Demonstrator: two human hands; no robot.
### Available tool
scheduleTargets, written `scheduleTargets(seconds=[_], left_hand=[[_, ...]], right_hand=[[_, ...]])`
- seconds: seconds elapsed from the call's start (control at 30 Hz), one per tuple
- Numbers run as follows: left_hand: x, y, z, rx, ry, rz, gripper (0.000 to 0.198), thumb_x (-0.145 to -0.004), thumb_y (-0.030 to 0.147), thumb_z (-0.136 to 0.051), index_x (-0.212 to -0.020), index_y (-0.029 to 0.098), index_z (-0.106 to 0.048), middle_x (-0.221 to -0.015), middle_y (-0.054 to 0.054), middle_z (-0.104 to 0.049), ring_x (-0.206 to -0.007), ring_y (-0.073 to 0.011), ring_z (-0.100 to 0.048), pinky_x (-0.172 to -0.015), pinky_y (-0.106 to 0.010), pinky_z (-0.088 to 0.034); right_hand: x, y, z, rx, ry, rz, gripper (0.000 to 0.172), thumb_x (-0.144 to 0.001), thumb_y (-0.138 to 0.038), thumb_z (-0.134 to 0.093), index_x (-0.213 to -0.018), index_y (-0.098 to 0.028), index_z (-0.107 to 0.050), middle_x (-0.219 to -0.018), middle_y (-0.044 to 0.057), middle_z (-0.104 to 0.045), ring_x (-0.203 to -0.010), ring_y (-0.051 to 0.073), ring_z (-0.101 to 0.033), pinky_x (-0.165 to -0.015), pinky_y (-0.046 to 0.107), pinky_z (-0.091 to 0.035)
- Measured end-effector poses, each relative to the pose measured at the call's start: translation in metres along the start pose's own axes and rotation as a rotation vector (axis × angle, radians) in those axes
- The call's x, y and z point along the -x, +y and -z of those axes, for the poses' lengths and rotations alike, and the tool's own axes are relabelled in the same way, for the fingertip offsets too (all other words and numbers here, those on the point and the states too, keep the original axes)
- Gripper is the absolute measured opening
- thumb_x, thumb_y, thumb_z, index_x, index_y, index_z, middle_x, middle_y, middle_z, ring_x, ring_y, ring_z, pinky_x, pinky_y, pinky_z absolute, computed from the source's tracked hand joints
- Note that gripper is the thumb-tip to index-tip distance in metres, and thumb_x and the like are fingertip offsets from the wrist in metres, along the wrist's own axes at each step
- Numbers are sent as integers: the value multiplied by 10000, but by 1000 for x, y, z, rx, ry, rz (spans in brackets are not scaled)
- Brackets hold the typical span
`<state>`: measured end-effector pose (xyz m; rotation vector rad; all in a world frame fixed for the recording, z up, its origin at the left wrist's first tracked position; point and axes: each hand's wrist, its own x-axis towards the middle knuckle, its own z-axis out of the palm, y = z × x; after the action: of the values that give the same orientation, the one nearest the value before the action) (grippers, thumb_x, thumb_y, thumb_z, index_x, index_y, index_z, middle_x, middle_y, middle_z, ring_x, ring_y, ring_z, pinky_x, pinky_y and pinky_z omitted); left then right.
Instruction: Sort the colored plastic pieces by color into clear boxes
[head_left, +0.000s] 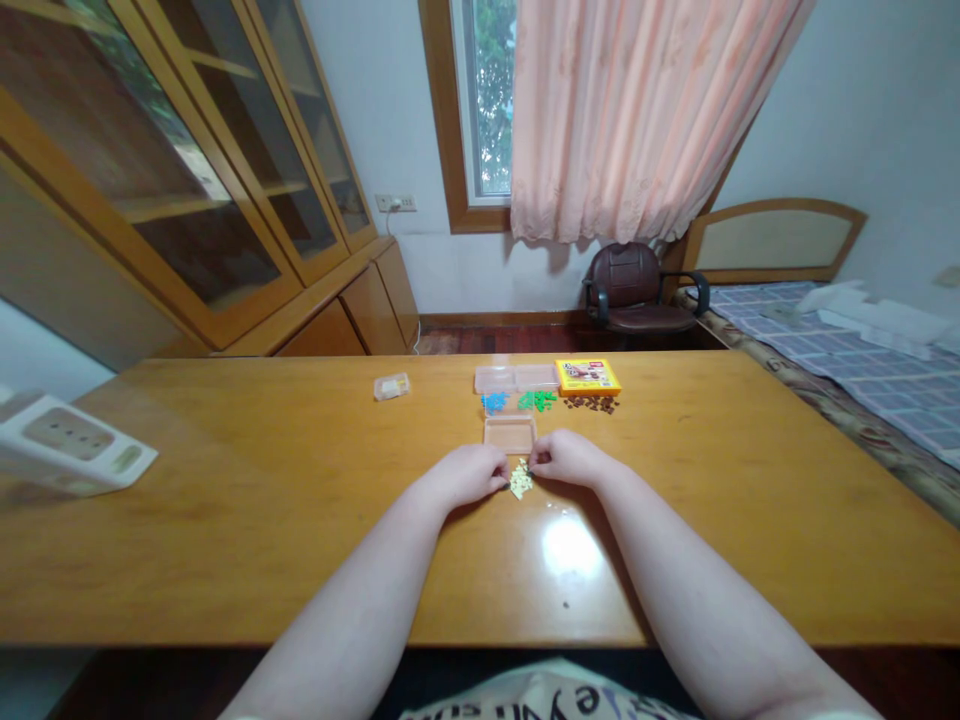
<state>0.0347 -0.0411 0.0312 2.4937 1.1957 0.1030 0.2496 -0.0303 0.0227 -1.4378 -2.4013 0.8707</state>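
Note:
A small pile of pale yellow pieces (520,481) lies on the table between my two hands. My left hand (474,473) rests at the pile's left edge with its fingers curled together. At the right edge of the pile is my right hand (568,458), its fingers bent and closed in a pinch. Whether either hand has a piece in its fingertips is too small to see. Just beyond the pile stands a clear plastic box (510,436). Behind it lie blue pieces (494,402), green pieces (540,401) and brown pieces (592,404) in separate heaps.
Clear plastic trays (516,378) and a yellow box (588,377) stand near the table's far edge. A small clear container (391,387) sits to their left. A white object with a panel (71,440) stands at the table's left end. Beyond the table is a chair (630,285).

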Motion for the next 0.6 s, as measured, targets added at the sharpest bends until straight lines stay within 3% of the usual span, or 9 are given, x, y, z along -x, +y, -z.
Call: scheduleTargets(seconds=[0.2,0.47,0.6], left_hand=[[2,0,8,16,6,4,113,-795,246,-565,-790,215,-673,-781,-24,-684,-684,-164,-601,-609,-233,-420],[-10,-14,7,50,364,105,169,-868,272,-513,-899,197,-661,-926,-46,-659,-867,-177,-598,-784,-275,-459],[-8,-10,3,-2,372,23,194,-884,259,-505,-981,223,-669,-1015,-51,-634,-925,-176,-587,-829,-288,-459]], right_hand=[[0,2,-1,-64,-17,4,105,-706,-219,-593,-709,-187,-693,-637,-3,-654,-566,117,-540,-528,210,-345],[0,1,1,-117,-9,-27,96,-700,-222,-597,-721,-178,-679,-648,0,-651,-573,115,-535,-548,213,-363],[0,2,1,-146,-37,-17,88,-671,-194,-617,-738,-184,-673,-671,-9,-661,-588,113,-547,-556,208,-365]])
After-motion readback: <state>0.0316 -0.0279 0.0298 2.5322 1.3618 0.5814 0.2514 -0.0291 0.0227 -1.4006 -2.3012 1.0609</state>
